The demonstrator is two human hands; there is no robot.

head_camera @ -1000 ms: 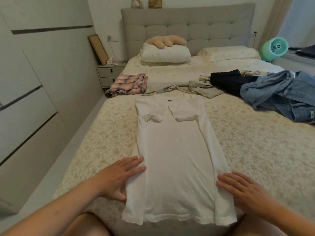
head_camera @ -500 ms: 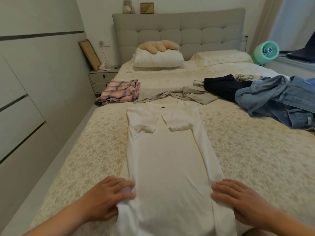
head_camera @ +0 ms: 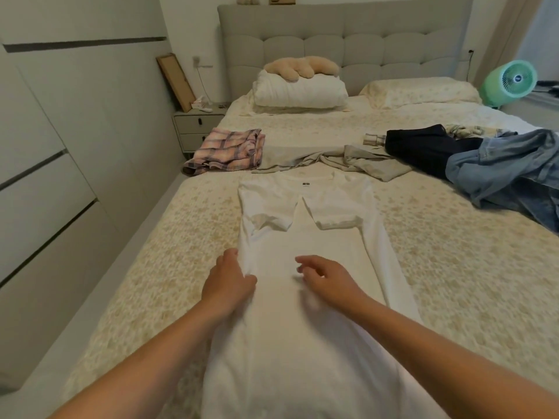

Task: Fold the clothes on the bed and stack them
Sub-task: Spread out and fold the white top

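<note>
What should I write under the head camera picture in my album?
Two hands, left and right, on a white T-shirt with sleeves folded in, on the bed.

Matt white cloth shirt (head_camera: 305, 243)

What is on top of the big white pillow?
A fluffy beige cushion lies on top of the white pillow. It covers part of the pillow's top, so what is under it there cannot be seen.
</note>
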